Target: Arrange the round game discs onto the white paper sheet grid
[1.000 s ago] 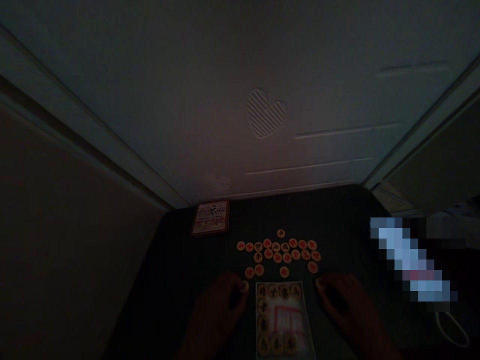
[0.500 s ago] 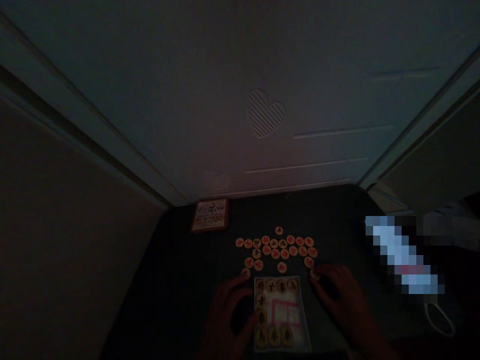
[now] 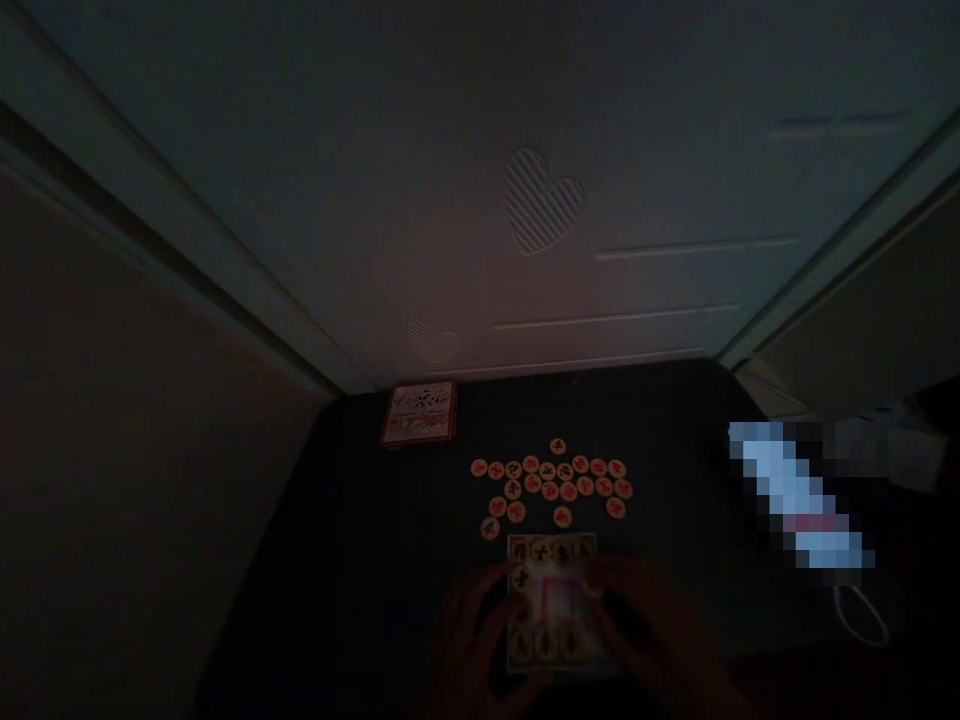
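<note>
The scene is very dark. Several round wooden game discs (image 3: 553, 482) with red and black marks lie in rows on a dark table (image 3: 360, 540). Nearer to me lies a small white board (image 3: 553, 605) with red lines and discs along its edges. My left hand (image 3: 472, 640) rests at the board's left edge, its fingers curled. My right hand (image 3: 651, 628) reaches over the board's right side, and its fingertips touch the board near the middle. What the fingers hold, if anything, is too dark to tell.
A small patterned box (image 3: 418, 413) sits at the table's far left, against a pale wall with embossed hearts (image 3: 541, 200). A blurred light-blue object (image 3: 799, 505) lies at the right, with a white cord loop (image 3: 862, 615) below it.
My right hand moved left from the table onto the board. My left hand slid back along the board's left edge. The view shifted slightly.
</note>
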Demonstrator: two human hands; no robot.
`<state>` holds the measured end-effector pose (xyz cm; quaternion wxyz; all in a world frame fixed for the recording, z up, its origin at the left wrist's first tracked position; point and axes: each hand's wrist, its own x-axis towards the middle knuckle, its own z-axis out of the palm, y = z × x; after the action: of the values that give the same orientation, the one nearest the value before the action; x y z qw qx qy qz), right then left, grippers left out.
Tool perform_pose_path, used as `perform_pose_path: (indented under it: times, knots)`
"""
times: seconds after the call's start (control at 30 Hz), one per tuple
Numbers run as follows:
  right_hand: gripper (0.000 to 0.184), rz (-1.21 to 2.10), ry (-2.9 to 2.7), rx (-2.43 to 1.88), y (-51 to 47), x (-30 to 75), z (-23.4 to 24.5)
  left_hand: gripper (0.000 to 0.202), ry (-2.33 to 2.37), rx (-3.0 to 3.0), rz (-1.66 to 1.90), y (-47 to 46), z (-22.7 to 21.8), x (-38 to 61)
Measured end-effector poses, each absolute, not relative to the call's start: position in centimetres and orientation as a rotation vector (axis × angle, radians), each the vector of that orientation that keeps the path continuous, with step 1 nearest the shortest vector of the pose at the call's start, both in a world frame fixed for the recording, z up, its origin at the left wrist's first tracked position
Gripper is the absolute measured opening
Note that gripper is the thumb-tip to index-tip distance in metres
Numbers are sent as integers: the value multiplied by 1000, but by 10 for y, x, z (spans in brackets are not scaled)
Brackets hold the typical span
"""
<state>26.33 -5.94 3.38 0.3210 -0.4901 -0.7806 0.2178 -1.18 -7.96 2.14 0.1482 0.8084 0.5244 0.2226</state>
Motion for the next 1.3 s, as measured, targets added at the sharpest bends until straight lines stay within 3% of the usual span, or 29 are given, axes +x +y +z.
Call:
perform_pose_path:
  times: [0.47,0.67,0.93,1.3]
  knots:
    - [28,547,-2126,-1446,-59,260,36,62,1479,2282,686,-79,24,-11]
    - [20,518,-1807,-1508,-53,270,27,21,1392,2280,751,-64,56,13]
    - [23,606,-1707,-1547,-51,276,18,16,1290,2394,395,-35,63,56]
    - [21,674,-1766,-1476,-49,274,19,15,1408,2365,361,-35,56,68]
